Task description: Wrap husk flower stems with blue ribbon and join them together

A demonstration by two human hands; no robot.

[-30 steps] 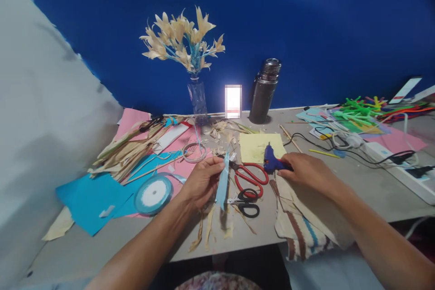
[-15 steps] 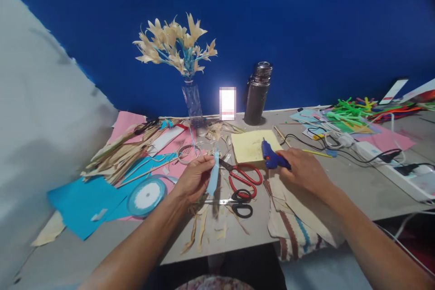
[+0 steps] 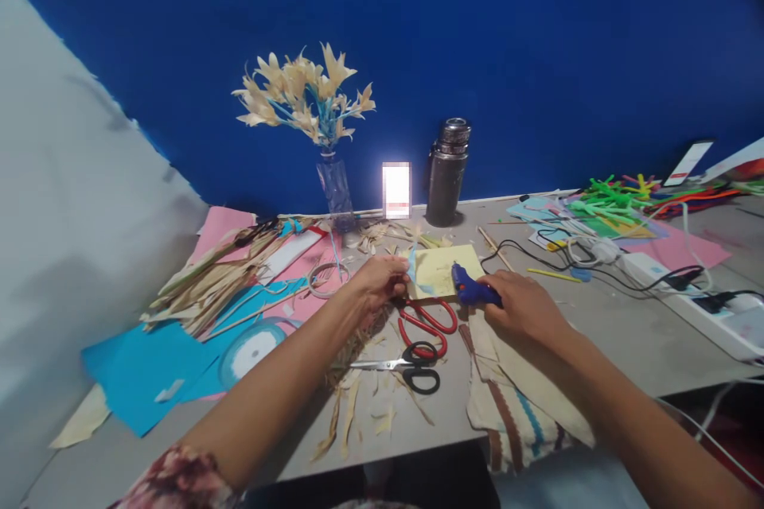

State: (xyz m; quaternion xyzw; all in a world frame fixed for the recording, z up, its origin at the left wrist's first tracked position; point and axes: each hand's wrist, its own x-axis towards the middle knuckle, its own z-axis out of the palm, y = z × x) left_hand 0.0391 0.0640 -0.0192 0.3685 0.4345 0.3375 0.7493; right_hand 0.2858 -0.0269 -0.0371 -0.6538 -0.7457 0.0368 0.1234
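Observation:
My left hand [image 3: 382, 281] is closed in a pinch on a short strip of light blue ribbon [image 3: 414, 264] and rests at the left edge of a yellow paper sheet [image 3: 442, 270]. My right hand [image 3: 524, 305] grips the handle of a blue glue gun [image 3: 469, 289], whose nozzle points left onto the yellow sheet, close to the ribbon. Red-handled scissors [image 3: 426, 321] lie just below both hands, and black-handled scissors [image 3: 411, 362] lie nearer the table's front edge.
A ribbon spool [image 3: 251, 350] sits on blue paper [image 3: 149, 370] at left, beside dried husk strips [image 3: 220, 274]. At the back stand a vase of husk flowers [image 3: 316, 107], a steel flask [image 3: 447, 172] and a lit phone [image 3: 396, 190]. A striped cloth [image 3: 519, 402], cables and a power strip [image 3: 704, 298] lie to the right.
My left hand carried the blue ribbon up and right from above the black scissors to the yellow sheet. My right hand with the glue gun shifted slightly left toward it.

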